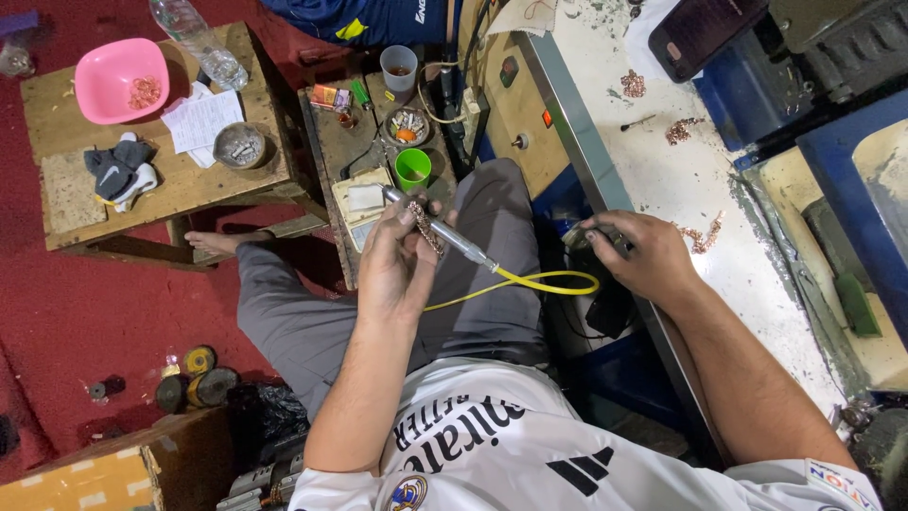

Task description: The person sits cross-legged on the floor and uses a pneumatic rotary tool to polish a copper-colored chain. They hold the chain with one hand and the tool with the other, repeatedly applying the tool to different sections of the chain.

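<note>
My left hand point(395, 263) is raised over my lap and grips a slim silver pen-shaped tool point(445, 232) together with a copper-coloured chain piece point(423, 225). A yellow hose point(530, 281) runs from the tool's end toward the bench. My right hand point(636, 254) rests at the edge of the white workbench point(681, 180), its fingers closed on a small dark part point(610, 237) that I cannot make out. Copper scraps point(705, 237) lie just beyond that hand.
A green cup point(412, 167), a clear cup point(398, 66) and a small dish point(408, 126) stand on a narrow wooden stand ahead of my knees. A pink bowl point(118, 80), papers, gloves and a bottle point(200, 43) sit on a wooden table at left. Grinding discs point(203, 378) lie on the red floor.
</note>
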